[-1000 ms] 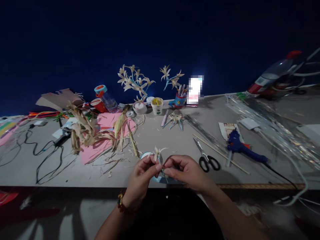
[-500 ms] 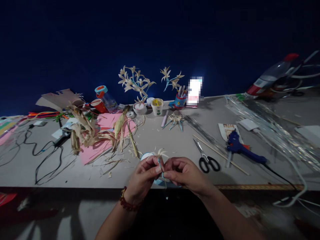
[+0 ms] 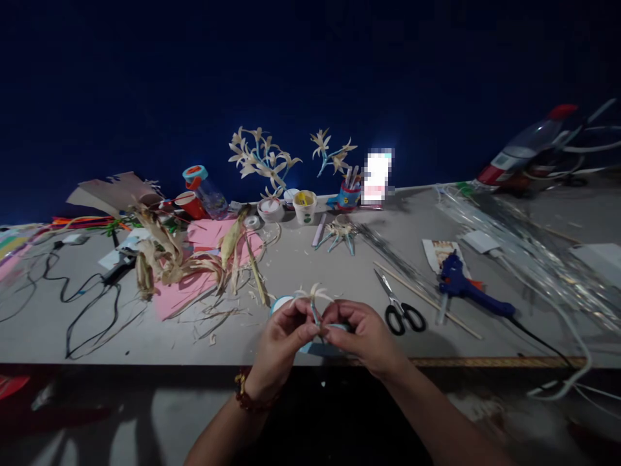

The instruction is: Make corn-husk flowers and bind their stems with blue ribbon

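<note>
Near the table's front edge, my left hand (image 3: 284, 336) pinches the blue-wrapped stem of a small pale husk flower (image 3: 317, 294), its petals pointing up and away. My right hand (image 3: 363, 335) has its thumb and fingers closed at the lower stem, touching the left fingertips. What exactly lies between the right fingers is partly hidden. Behind and below the hands shows a round blue and white object (image 3: 280, 303), mostly covered. Scissors with black handles (image 3: 405, 317) lie just right of my right hand.
A blue glue gun (image 3: 470, 291) with its cord and a thin stick (image 3: 451, 314) lie to the right. Dried husks (image 3: 165, 255) and pink paper (image 3: 182, 298) spread leftward. At the back are finished flower branches (image 3: 264, 155), cups (image 3: 305, 208), blue-stemmed flowers (image 3: 342, 233) and a lit phone (image 3: 377, 178).
The flower has shifted slightly right and stands more upright between my hands. Both hands have shifted slightly, still pinching close together.
</note>
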Tool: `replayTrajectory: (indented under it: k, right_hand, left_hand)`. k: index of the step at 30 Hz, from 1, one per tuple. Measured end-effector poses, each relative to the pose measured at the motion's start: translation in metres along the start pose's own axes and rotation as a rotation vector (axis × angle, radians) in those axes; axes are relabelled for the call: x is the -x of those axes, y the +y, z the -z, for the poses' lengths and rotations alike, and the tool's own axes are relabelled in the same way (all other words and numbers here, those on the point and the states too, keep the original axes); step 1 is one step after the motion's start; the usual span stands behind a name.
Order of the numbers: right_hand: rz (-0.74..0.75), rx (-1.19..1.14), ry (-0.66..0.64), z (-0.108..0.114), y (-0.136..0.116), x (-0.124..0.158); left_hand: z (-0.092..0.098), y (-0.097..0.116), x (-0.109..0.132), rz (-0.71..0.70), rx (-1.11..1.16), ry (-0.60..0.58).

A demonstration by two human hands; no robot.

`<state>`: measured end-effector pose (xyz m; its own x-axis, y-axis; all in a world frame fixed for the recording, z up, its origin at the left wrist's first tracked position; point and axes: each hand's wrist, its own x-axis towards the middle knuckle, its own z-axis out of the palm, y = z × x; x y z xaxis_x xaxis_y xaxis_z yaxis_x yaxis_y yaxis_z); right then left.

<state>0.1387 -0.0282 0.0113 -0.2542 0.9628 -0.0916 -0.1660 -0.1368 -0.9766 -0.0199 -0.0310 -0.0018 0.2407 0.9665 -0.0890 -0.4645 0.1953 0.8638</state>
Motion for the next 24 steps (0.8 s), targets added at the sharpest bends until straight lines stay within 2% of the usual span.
replayTrajectory:
  k: [4, 9, 16, 24]
  right_hand:
    - [0.004, 0.077, 0.009, 0.003, -0.003, -0.001]
    - [-0.159, -0.078, -0.076, 0.007, -0.005, -0.002]
    - [-0.208, -0.12, -0.116, 0.01, -0.01, -0.002]
    - [-0.044, 0.037, -0.175, 0.015, -0.012, -0.002]
  left_hand:
    - [-0.001, 0.003, 0.001, -0.001, -0.082, 0.03]
    - [-0.002, 0.009, -0.001, 0.056, -0.048, -0.013]
    - [-0.003, 0.012, -0.003, 0.11, -0.001, -0.056]
    - [-0.004, 0.016, -0.004, 0.122, -0.017, -0.052]
